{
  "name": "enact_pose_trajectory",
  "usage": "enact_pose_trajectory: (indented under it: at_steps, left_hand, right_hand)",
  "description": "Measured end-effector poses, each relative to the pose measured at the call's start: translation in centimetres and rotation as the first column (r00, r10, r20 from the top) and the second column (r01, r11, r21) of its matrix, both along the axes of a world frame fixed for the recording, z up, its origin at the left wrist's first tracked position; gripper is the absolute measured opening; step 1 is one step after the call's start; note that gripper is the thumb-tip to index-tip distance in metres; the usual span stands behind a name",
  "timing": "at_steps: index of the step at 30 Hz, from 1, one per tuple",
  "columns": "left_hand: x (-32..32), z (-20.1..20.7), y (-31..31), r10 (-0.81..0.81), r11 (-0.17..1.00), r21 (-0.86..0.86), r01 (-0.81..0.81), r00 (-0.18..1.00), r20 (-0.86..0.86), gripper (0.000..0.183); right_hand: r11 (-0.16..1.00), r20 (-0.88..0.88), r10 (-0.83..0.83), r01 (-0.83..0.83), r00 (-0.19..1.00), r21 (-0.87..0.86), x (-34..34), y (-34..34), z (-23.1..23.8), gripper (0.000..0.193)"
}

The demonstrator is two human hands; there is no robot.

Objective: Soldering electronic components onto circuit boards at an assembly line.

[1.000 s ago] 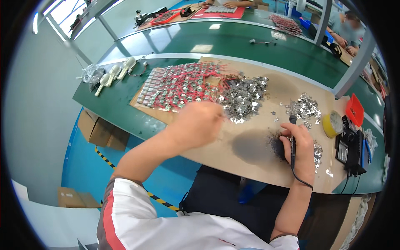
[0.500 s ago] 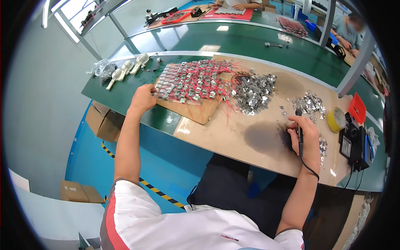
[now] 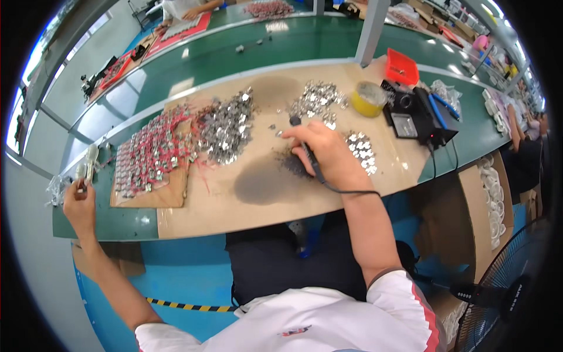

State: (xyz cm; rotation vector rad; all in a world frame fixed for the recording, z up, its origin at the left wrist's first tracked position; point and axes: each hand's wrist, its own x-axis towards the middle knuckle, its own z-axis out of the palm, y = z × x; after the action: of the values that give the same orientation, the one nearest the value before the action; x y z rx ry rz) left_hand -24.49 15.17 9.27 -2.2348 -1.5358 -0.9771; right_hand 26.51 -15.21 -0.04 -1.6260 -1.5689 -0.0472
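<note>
My right hand (image 3: 335, 154) is closed around a black soldering iron (image 3: 311, 155), whose cord trails over the wrist. The iron is above the brown work sheet, near a pile of small shiny metal pieces (image 3: 319, 101). At the far left, my left hand (image 3: 80, 202) has its fingertips pinched on a small dark part too blurred to name. Just beyond those fingertips lies a cream plastic housing (image 3: 91, 159), with a clear plastic bag (image 3: 57, 189) beside it. Right of this hand, rows of small circuit boards with red wires (image 3: 153, 149) cover a wooden board (image 3: 170, 196).
A larger heap of metal pieces (image 3: 227, 126) sits mid-bench. At the right stand a yellow round tub (image 3: 368, 105), a red tray (image 3: 402, 67) and a black soldering station (image 3: 413, 117). A metal post (image 3: 372, 32) rises behind. A fan (image 3: 498, 293) is at lower right; co-workers sit beyond.
The view has swung to the right. My left hand has left the edge of the circuit-board rows and moved left to the cream housings. My right hand still holds the soldering iron.
</note>
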Motion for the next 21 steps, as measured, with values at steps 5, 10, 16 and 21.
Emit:
enact_pose_trajectory:
  at_steps: [5,10,16,21]
  left_hand:
    - [13.6,0.0,-9.4,-0.575,0.773,-0.186,0.606,0.794,0.196,0.027]
    - [22.7,-4.3,-15.3,-0.797,0.387,-0.455,0.802,0.540,0.273,0.024]
    - [27.3,-4.9,-16.4,-0.889,0.338,-0.568,0.750,0.453,0.069,0.028]
    - [31.3,-3.3,-14.2,-0.830,0.242,-0.454,0.857,0.425,0.362,0.025]
  right_hand:
    - [1.000,0.019,0.008,-0.008,1.000,0.019,0.8,-0.1,0.2,0.036]
    - [0.998,-0.014,0.059,-0.059,0.998,-0.002,0.7,0.3,0.2,0.037]
    - [0.997,0.014,0.066,-0.066,0.998,-0.031,0.8,0.3,-0.2,0.037]
    - [0.996,0.048,0.048,-0.044,0.998,-0.077,0.4,0.0,0.5,0.037]
